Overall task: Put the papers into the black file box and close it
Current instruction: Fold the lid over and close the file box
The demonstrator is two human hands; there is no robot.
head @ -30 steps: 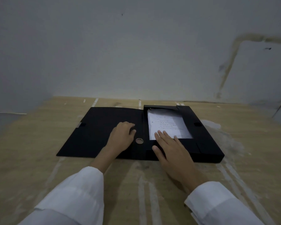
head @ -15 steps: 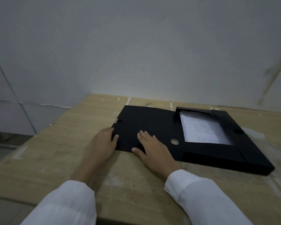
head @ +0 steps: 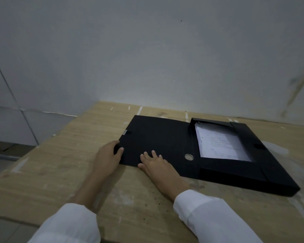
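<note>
The black file box (head: 270, 176) lies open on the wooden table, its lid (head: 156, 135) folded flat to the left. White printed papers (head: 219, 142) lie inside the right-hand tray. My left hand (head: 107, 155) curls around the lid's near left corner, thumb on top of it. My right hand (head: 156, 165) rests flat on the lid's front edge, fingers spread. A round metal finger hole (head: 189, 156) sits on the spine between lid and tray.
The wooden table (head: 77, 172) ends at its left edge near my left hand, with floor beyond. A plain grey wall (head: 147, 58) rises right behind the box. White sleeves cover both forearms.
Both hands moved left: the left from the lid's middle to its near left corner, the right from the papers to the lid's front edge. The view has swung left.
</note>
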